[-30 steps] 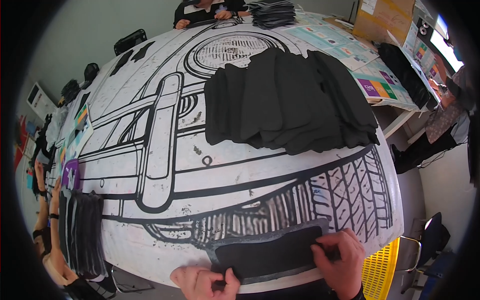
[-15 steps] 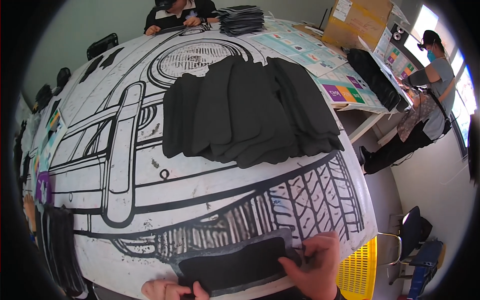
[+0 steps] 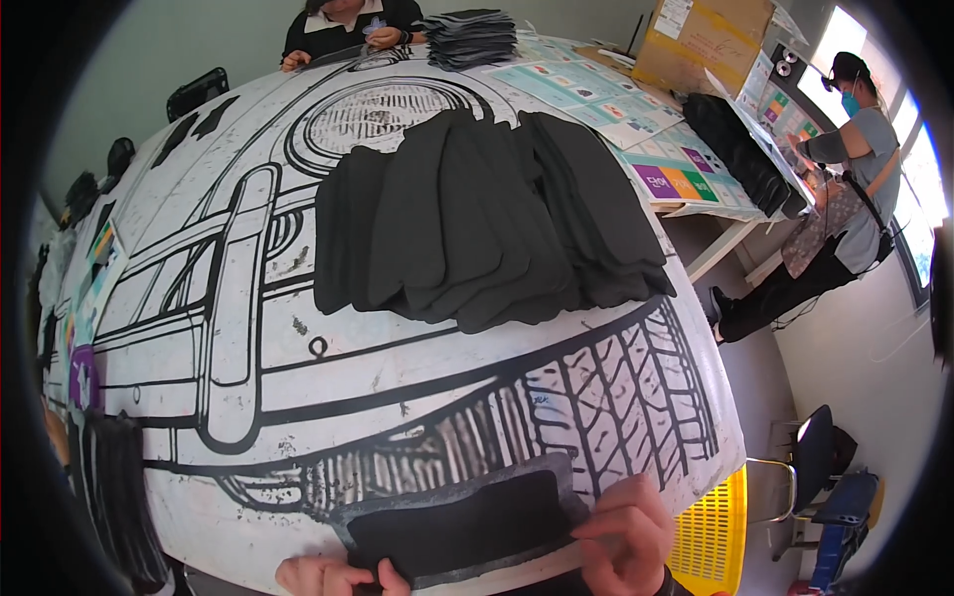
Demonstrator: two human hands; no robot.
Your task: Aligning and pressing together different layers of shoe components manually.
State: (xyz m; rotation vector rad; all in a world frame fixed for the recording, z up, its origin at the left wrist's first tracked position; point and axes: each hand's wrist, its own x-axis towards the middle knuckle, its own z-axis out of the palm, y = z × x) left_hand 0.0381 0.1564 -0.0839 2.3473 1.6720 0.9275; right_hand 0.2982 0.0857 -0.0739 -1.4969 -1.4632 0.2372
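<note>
In front of me, at the table's near edge, lies a flat black fabric piece [image 3: 457, 521] with a worn grey border round it. My left hand [image 3: 338, 576] is closed at its lower left corner, thumb and forefinger pinching a dark edge. At the right end, my right hand [image 3: 628, 531] is closed with thumb and fingertips together at the piece's corner; its other fingers are curled. Farther up the table is a fanned pile of black fabric pieces [image 3: 477, 228], their rounded ends towards me.
The table cover [image 3: 328, 387] has a printed line drawing. A yellow basket [image 3: 711, 536] stands below its right edge. More black pieces hang at the left [image 3: 114, 487] and lie stacked [image 3: 469, 40] at the far end. Two other people work beyond, one at a side table.
My right hand has drawn its thumb back from the piece's surface to its right edge, fingers closing. My left hand stays at its corner. The whole view has shifted slightly.
</note>
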